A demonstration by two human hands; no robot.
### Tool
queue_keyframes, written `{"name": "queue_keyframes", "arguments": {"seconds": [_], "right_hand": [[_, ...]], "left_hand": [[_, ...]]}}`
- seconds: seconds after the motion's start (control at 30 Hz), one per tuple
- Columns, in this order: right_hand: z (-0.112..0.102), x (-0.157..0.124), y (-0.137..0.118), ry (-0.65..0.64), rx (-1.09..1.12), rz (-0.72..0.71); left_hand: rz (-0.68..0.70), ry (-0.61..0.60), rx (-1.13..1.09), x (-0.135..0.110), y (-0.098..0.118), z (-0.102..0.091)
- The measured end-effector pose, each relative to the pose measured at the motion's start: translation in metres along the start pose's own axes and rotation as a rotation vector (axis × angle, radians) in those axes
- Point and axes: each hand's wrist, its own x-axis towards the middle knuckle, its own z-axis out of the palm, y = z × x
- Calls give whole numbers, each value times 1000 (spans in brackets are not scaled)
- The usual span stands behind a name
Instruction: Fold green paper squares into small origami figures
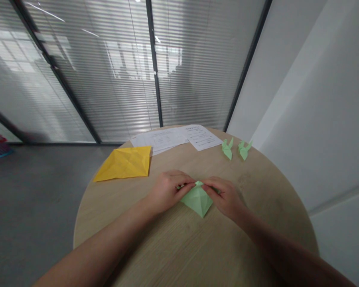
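Note:
A light green folded paper (197, 199) lies on the round wooden table (173, 247), shaped like a diamond with its near tip pointing at me. My left hand (167, 189) pinches its far top corner from the left with curled fingers. From the right, my right hand (225, 195) pinches the same top corner, its fingertips meeting those of the left hand. Both hands rest on the tabletop.
A creased yellow paper square (125, 162) lies at the table's far left. White printed sheets (176, 137) sit at the far edge. Two finished green paper figures (227, 149) (244, 149) stand at the far right. Glass partition and white wall lie behind.

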Motion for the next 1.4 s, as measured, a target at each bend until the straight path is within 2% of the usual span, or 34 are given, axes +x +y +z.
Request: {"name": "queue_keyframes", "arguments": {"seconds": [0.13, 0.37, 0.63, 0.9, 1.17, 1.4], "right_hand": [[1, -1, -1, 14, 9, 7], [2, -1, -1, 41, 32, 27], [3, -1, -4, 43, 37, 123], [3, 0, -11, 17, 46, 138], [8, -2, -8, 74, 23, 157], [6, 0, -14, 46, 40, 218]], "left_hand": [[53, -12, 83, -1, 0, 0], [51, -4, 41, -1, 3, -1], [-113, 15, -48, 2, -1, 4], [-115, 32, -78, 2, 1, 4], [-325, 67, -300, 3, -6, 15], [-247, 26, -224, 3, 0, 9]]}}
